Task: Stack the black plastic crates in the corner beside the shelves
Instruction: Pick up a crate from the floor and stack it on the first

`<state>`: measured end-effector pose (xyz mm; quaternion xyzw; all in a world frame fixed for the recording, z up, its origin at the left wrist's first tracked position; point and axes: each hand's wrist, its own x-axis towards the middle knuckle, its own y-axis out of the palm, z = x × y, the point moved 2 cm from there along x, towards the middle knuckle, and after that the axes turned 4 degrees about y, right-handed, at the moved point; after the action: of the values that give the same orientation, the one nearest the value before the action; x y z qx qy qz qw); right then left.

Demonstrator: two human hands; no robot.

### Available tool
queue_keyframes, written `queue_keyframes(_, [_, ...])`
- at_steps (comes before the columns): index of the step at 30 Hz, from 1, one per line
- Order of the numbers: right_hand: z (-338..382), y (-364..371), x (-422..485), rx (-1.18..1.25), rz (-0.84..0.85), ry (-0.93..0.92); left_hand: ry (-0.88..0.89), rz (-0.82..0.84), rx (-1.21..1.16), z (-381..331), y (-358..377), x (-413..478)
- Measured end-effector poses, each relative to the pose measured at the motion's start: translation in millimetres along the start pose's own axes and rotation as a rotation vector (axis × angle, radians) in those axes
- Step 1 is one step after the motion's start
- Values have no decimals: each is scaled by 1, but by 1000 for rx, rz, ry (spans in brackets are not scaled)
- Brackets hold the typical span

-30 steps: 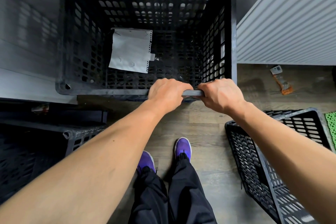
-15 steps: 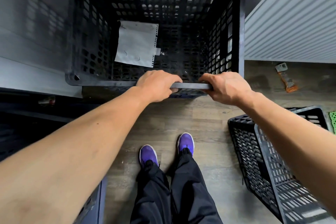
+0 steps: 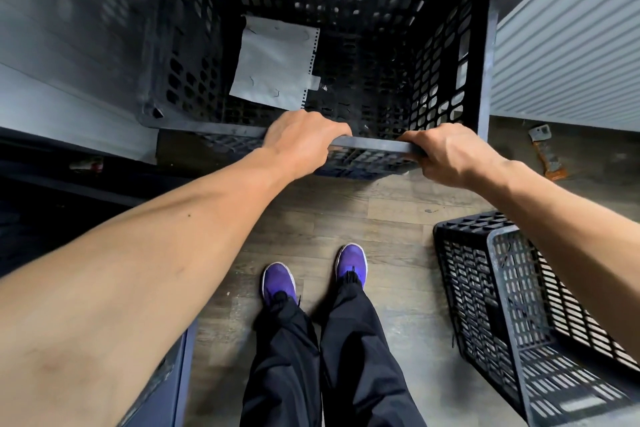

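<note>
A tall black plastic crate (image 3: 483, 45) with slotted walls stands in the corner ahead, open at the top, a white sheet of paper (image 3: 273, 62) lying inside it. Its near rim is gripped by both hands: my left hand (image 3: 301, 139) left of the middle, my right hand (image 3: 446, 152) near the right corner, fingers curled over the edge. Latticed plastic shows just under that rim, though I cannot tell if it is another crate. A second black crate (image 3: 502, 305) lies tilted on the floor at the lower right.
Grey shelving (image 3: 52, 87) stands left of the crate and a white ribbed panel (image 3: 568, 45) to its right. An orange-handled tool (image 3: 549, 152) lies on the wooden floor by the panel. My purple shoes (image 3: 351, 263) stand below the crate. Dark objects fill the lower left.
The crate now fills more of the view and sits further right. My hands have moved apart along the near rim, still gripping it.
</note>
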<state>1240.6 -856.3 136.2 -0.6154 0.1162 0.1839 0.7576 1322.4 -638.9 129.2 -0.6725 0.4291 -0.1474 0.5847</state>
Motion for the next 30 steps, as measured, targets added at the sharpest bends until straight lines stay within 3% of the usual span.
queue_keyframes(7, [2,15,-12,-52,-98,23,10,-32,34,-2,12,-7])
queue_keyframes(14, [-5,6,-2,-49,-31,-9,30,39,13,5,2,6])
queue_keyframes(20, [3,16,-9,-30,-142,127,-7,-14,29,-2,3,3])
queue_keyframes(25, [2,12,-2,-13,-81,120,38,38,35,2,-4,10])
queue_keyframes(30, [10,14,-8,2,-90,209,-10,-40,73,-6,7,4])
